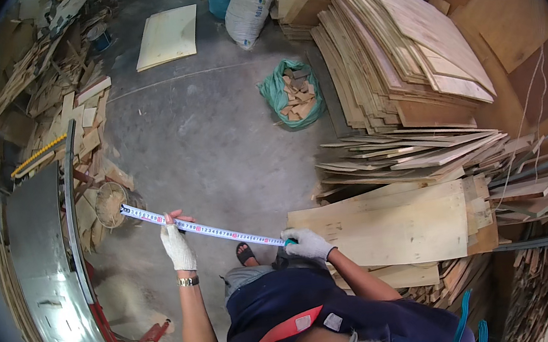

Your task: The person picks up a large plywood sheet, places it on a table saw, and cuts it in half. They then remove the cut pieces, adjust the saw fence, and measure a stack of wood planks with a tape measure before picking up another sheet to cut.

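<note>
A tape measure is stretched out in front of me, its white blade [227, 234] slanting from upper left down to the right. My left hand [177, 247], in a white glove with bare fingertips, pinches the blade a short way from its free end. In my right hand [308, 244], also gloved, sits the tape measure's case, of which only a teal bit [290, 242] shows; the rest is hidden by the fingers. Just right of that hand lies a pale plywood sheet [392, 226] on top of other boards.
Tall stacks of plywood [383, 53] stand at the right. A green bag of wood offcuts [292, 96] rests on the floor ahead, with a white sack [250, 8] beyond. Left are a metal-topped machine table [41, 271], a bucket of sawdust [111, 205] and scrap wood [55, 82].
</note>
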`<state>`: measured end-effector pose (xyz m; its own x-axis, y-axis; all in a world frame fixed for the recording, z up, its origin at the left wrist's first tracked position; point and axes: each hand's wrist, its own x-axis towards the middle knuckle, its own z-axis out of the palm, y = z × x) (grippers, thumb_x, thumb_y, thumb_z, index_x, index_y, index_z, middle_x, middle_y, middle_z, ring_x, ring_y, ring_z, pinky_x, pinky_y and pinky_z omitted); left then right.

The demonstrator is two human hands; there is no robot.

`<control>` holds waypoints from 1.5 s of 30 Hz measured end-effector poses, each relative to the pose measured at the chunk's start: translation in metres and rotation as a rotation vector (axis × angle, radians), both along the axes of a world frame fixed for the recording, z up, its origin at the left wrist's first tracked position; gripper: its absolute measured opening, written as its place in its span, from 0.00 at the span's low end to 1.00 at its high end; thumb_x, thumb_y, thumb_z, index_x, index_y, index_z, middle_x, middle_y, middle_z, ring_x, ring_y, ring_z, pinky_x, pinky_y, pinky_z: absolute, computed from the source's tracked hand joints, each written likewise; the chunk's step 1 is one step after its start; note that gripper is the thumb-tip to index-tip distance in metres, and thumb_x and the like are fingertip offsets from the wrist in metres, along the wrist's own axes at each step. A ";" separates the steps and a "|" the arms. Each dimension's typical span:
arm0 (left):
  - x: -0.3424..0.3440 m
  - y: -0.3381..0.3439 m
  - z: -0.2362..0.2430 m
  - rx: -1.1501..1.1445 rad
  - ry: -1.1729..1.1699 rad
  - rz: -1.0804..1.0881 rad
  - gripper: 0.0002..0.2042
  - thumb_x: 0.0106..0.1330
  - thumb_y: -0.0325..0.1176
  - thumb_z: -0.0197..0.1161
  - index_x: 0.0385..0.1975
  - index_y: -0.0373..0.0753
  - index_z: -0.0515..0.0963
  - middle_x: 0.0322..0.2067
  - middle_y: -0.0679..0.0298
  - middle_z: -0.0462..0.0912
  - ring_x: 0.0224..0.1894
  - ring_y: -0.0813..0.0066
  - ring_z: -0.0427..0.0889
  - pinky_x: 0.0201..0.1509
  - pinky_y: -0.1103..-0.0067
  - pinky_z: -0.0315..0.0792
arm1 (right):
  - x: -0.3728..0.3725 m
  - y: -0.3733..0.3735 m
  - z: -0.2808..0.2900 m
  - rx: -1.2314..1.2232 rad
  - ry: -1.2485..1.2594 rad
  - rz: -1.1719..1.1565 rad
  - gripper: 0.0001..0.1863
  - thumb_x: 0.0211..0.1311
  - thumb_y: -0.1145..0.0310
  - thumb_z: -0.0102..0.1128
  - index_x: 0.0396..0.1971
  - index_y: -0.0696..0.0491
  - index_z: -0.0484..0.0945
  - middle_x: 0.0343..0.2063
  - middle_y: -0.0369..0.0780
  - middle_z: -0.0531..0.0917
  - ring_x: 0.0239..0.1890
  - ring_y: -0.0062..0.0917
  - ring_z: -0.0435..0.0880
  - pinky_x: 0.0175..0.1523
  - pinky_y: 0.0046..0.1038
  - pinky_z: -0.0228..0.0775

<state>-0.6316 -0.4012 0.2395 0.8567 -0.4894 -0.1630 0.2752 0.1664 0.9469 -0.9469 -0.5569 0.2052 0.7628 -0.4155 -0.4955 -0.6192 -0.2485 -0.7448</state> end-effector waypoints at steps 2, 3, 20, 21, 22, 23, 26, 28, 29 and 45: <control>0.037 -0.022 0.001 0.042 -0.036 -0.008 0.25 0.76 0.54 0.49 0.41 0.32 0.76 0.25 0.59 0.81 0.32 0.70 0.81 0.42 0.74 0.73 | 0.022 -0.014 -0.002 -0.035 -0.072 -0.054 0.22 0.54 0.65 0.61 0.49 0.58 0.78 0.45 0.50 0.84 0.50 0.39 0.83 0.58 0.32 0.71; 0.051 -0.035 0.000 0.044 -0.045 -0.011 0.25 0.76 0.54 0.49 0.41 0.32 0.76 0.25 0.59 0.81 0.32 0.70 0.81 0.42 0.74 0.73 | 0.032 -0.021 -0.004 -0.048 -0.103 -0.085 0.22 0.54 0.65 0.62 0.49 0.57 0.79 0.43 0.50 0.84 0.49 0.38 0.83 0.57 0.32 0.71; 0.159 -0.370 -0.011 0.179 -0.035 -0.327 0.11 0.72 0.34 0.60 0.45 0.31 0.77 0.35 0.64 0.82 0.36 0.79 0.80 0.44 0.79 0.73 | 0.279 -0.369 0.032 -0.161 -0.045 -0.023 0.26 0.54 0.62 0.62 0.53 0.57 0.79 0.42 0.46 0.85 0.45 0.29 0.85 0.54 0.30 0.74; 0.169 -0.387 -0.011 0.154 -0.059 -0.322 0.11 0.72 0.33 0.59 0.45 0.32 0.77 0.36 0.63 0.82 0.36 0.79 0.81 0.44 0.79 0.73 | 0.298 -0.392 0.041 -0.091 -0.020 -0.041 0.26 0.54 0.60 0.62 0.53 0.56 0.79 0.46 0.48 0.84 0.49 0.33 0.85 0.56 0.32 0.74; 0.179 -0.402 -0.011 0.108 -0.091 -0.320 0.10 0.72 0.32 0.59 0.44 0.32 0.77 0.36 0.63 0.82 0.35 0.78 0.81 0.44 0.79 0.73 | 0.322 -0.412 0.048 -0.202 -0.086 0.016 0.26 0.54 0.60 0.62 0.53 0.56 0.79 0.47 0.49 0.84 0.50 0.36 0.84 0.56 0.33 0.74; 0.187 -0.421 -0.011 0.044 -0.041 -0.276 0.08 0.71 0.31 0.58 0.42 0.32 0.77 0.33 0.63 0.83 0.35 0.77 0.82 0.44 0.78 0.73 | 0.343 -0.431 0.054 -0.323 -0.157 0.075 0.26 0.54 0.59 0.63 0.52 0.56 0.79 0.48 0.49 0.84 0.51 0.39 0.84 0.56 0.34 0.74; 0.219 -0.463 -0.011 0.025 -0.029 -0.203 0.09 0.72 0.31 0.57 0.42 0.32 0.77 0.31 0.63 0.82 0.35 0.76 0.82 0.43 0.78 0.73 | 0.402 -0.477 0.068 -0.346 -0.173 0.123 0.27 0.54 0.57 0.62 0.52 0.56 0.80 0.49 0.49 0.83 0.51 0.42 0.83 0.57 0.36 0.73; 0.239 -0.492 -0.013 0.070 0.004 -0.179 0.10 0.75 0.34 0.54 0.40 0.32 0.75 0.31 0.62 0.82 0.34 0.76 0.83 0.41 0.79 0.75 | 0.433 -0.505 0.071 -0.273 -0.147 0.166 0.27 0.54 0.57 0.62 0.52 0.56 0.79 0.49 0.49 0.84 0.51 0.42 0.83 0.58 0.36 0.73; 0.250 -0.506 -0.015 0.087 0.013 -0.148 0.10 0.75 0.34 0.54 0.40 0.31 0.75 0.31 0.63 0.82 0.34 0.77 0.82 0.40 0.80 0.74 | 0.448 -0.520 0.070 -0.248 -0.157 0.186 0.27 0.54 0.56 0.62 0.52 0.56 0.79 0.48 0.49 0.84 0.51 0.42 0.83 0.58 0.36 0.73; 0.513 -0.840 0.008 0.109 -0.125 -0.438 0.13 0.74 0.36 0.56 0.36 0.31 0.78 0.31 0.62 0.82 0.36 0.77 0.79 0.43 0.78 0.72 | 0.465 -0.822 0.111 -0.044 -0.009 -0.339 0.18 0.57 0.69 0.63 0.47 0.60 0.81 0.34 0.38 0.85 0.35 0.19 0.82 0.41 0.25 0.77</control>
<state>-0.1189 -1.2413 0.2480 0.5895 -0.7951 -0.1426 0.1801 -0.0427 0.9827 -0.4816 -1.3788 0.3164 0.5814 -0.6673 -0.4655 -0.6659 -0.0615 -0.7435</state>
